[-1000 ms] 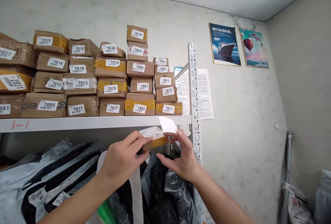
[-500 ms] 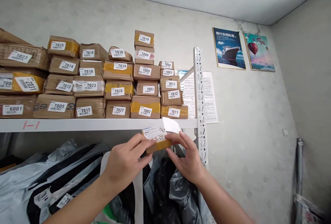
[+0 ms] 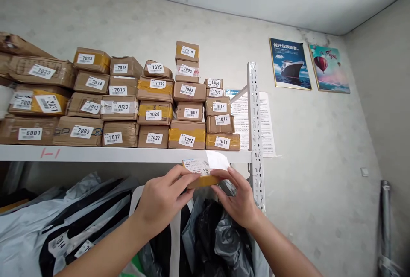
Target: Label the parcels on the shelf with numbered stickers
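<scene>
Between my two hands I hold a small cardboard box point(image 3: 205, 180) with yellow tape on its side and a printed shipping label point(image 3: 196, 167) on top. My left hand point(image 3: 168, 198) is closed around its left end, thumb below and fingers on the label. At the right end, my right hand point(image 3: 237, 196) pinches the box between thumb and fingers. A white paper flap point(image 3: 218, 160) stands up from the box by the right fingers; whether it is loose or attached I cannot tell. The box is just below the shelf edge point(image 3: 153, 155).
Numbered cardboard boxes point(image 3: 153, 137) are stacked along the shelf. A perforated metal post point(image 3: 256, 140) rises at its right end. Below lie grey and white plastic parcels point(image 3: 28, 234) and black bags point(image 3: 208, 230). Posters point(image 3: 290, 63) hang on the wall.
The view has shifted a little to the left, so shelf and boxes appear further right. Both hands keep hold of the small box, and the paper flap leans slightly differently.
</scene>
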The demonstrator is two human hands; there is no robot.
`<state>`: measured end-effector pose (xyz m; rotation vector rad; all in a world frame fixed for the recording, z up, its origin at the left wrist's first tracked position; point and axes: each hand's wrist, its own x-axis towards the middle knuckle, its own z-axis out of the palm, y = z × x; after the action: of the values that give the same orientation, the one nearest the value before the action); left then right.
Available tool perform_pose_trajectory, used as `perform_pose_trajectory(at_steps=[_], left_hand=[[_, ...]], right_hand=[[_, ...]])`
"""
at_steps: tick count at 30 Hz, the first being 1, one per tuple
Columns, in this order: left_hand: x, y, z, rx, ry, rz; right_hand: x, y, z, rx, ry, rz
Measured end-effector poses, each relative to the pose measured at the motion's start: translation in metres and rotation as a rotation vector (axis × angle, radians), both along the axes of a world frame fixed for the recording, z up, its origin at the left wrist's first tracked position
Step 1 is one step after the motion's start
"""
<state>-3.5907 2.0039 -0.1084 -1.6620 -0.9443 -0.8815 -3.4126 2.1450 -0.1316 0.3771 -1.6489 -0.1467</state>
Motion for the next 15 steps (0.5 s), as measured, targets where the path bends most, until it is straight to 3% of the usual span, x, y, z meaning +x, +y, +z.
perform_pose_trajectory(at_steps=[4, 7, 10, 12, 15], left_hand=[[-0.012, -0.005, 0.004, -0.078, -0.045, -0.007], [-0.026, -0.014, 0.012, -0.291, -0.058, -0.063], [-0.036, -0.018, 0.017, -0.469, 0.071, -0.104], [-0.038, -0.014, 0.013, -0.377, 0.243, -0.030], [-0.034, -0.004, -0.006, -0.160, 0.627, 0.028]], right_hand=[[0.005, 0.005, 0.001, -0.047, 0.022, 0.023], [0.014, 0.011, 0.005, -0.104, 0.097, 0.049], [0.025, 0.015, 0.014, -0.162, 0.239, 0.071], [0.031, 0.016, 0.021, -0.171, 0.347, 0.073], [0.036, 0.016, 0.029, -0.173, 0.487, 0.045]])
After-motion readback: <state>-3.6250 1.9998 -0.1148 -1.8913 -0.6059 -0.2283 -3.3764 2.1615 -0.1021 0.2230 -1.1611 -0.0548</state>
